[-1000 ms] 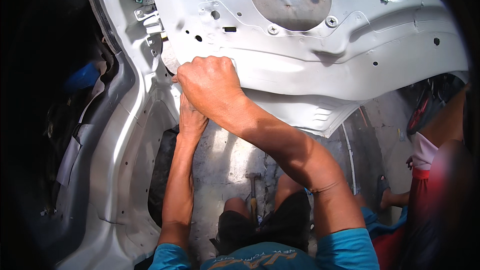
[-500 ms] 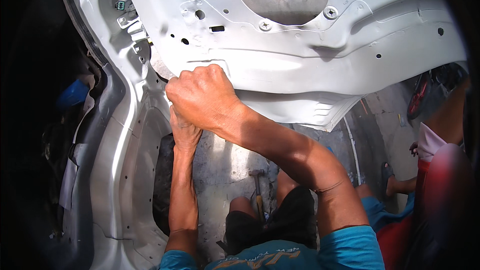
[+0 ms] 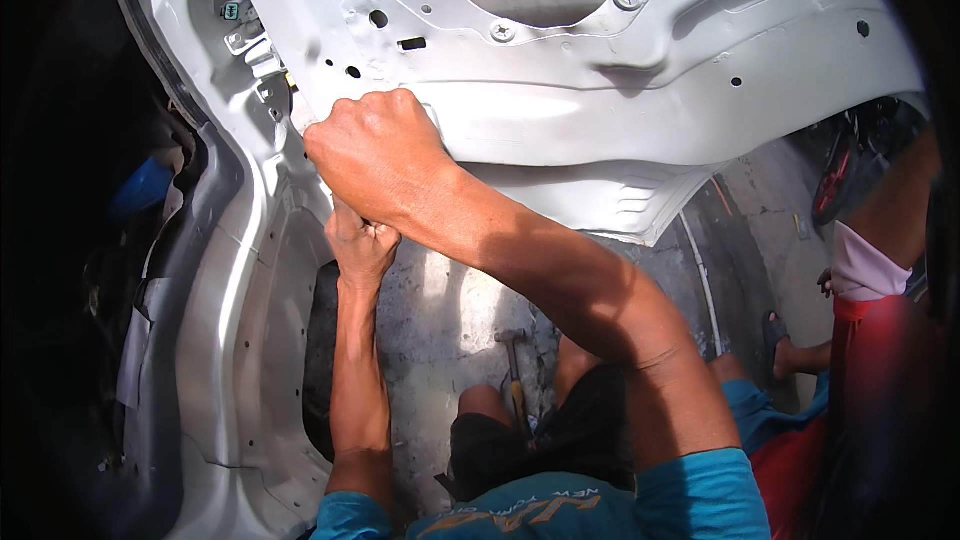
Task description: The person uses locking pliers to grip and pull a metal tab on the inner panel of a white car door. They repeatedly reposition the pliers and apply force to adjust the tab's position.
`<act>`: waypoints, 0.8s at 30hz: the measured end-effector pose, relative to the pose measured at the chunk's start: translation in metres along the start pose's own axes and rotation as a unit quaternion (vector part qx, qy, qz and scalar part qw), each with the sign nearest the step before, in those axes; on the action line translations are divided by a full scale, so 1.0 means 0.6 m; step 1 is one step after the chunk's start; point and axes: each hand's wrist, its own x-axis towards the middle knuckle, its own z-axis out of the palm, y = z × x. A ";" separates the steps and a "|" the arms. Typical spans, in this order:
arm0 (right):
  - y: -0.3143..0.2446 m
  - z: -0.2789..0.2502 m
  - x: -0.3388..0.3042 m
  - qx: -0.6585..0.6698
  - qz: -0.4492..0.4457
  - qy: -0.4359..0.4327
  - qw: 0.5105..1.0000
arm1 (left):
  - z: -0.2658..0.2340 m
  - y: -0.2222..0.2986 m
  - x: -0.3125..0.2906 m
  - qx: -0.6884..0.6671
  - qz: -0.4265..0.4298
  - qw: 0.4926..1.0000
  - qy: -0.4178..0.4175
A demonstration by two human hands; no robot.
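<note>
My right hand (image 3: pixel 375 155) is closed in a fist with its back toward me. It lies against the lower hinge-side corner of a bare white car door (image 3: pixel 560 120). Just below it is my left hand (image 3: pixel 362 248), also closed, its upper part covered by the right one. Whatever either hand grips is hidden behind the knuckles. The white door frame of the car body (image 3: pixel 235 310) runs down close to the left of both hands.
On the concrete floor a hammer (image 3: pixel 514 380) stands near my knees. A person in red (image 3: pixel 875 370) sits close on the right, with a sandalled foot (image 3: pixel 776 340) beside them. A thin pale pipe (image 3: pixel 703 285) crosses the ground. A blue object (image 3: pixel 148 188) is inside the car.
The whole view has shifted slightly. My right fist has moved up and a little left along the door, and more of my left hand shows beneath it.
</note>
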 end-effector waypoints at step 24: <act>-0.001 0.009 -0.009 0.075 0.034 0.041 0.996 | -0.028 -0.056 0.013 0.076 0.048 0.996 0.006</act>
